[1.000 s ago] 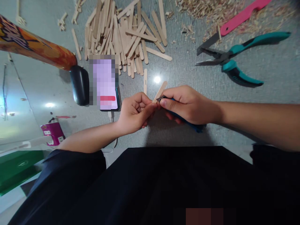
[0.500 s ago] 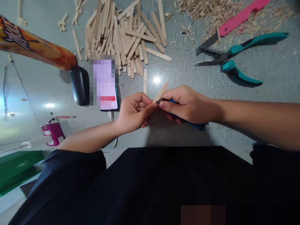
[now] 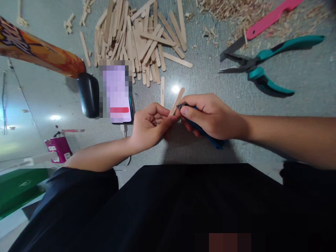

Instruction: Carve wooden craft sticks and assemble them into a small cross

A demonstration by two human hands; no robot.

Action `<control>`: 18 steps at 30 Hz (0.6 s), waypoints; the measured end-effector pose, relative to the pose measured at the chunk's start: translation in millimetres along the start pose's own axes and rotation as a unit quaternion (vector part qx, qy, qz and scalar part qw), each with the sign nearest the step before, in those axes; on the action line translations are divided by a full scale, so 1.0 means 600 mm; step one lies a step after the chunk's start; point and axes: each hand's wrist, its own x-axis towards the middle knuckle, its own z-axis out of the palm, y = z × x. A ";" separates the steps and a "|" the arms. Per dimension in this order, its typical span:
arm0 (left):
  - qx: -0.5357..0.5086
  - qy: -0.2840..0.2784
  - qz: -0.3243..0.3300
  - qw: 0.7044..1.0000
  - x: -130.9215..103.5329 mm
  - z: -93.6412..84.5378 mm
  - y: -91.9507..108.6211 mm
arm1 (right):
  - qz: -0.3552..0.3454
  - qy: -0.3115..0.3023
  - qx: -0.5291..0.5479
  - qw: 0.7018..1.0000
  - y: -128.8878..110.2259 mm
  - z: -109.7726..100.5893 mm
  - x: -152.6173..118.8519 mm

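Note:
My left hand (image 3: 149, 126) pinches the lower end of a wooden craft stick (image 3: 178, 99) between thumb and fingertips. The stick slants up to the right, its rounded end free. My right hand (image 3: 210, 113) is closed around a blue utility knife (image 3: 216, 142), the thumb near the base of its short dark blade. The blade tip lies close beside the stick's edge; whether it touches is unclear. Most of the knife's handle is hidden by my palm. Just beyond my left fingers lies another stick (image 3: 162, 89) with a small slot cut in it.
A heap of craft sticks (image 3: 126, 35) covers the far middle. Pliers (image 3: 253, 64) and a pink-handled knife (image 3: 270, 17) lie at right near wood shavings (image 3: 231, 8). At left are a phone (image 3: 119, 120), a black mouse-like object (image 3: 88, 94), an orange tube (image 3: 52, 54) and a purple power block (image 3: 59, 148).
The craft stick has turned more upright, its free end shifting left. My right hand has tilted the knife, moving the blade slightly up from my left fingertips to the stick's side.

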 end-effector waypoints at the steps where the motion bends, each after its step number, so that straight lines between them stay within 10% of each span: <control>1: 0.010 0.007 0.012 1.000 -0.002 0.000 -0.004 | -0.001 0.001 -0.006 1.000 -0.001 0.001 0.000; 9: 0.122 0.064 0.121 0.983 -0.008 -0.006 -0.017 | 0.017 0.006 -0.017 1.000 -0.003 0.002 0.000; 18: 0.078 0.047 0.070 0.993 -0.005 -0.004 -0.017 | 0.038 0.005 -0.014 0.999 -0.006 0.001 0.000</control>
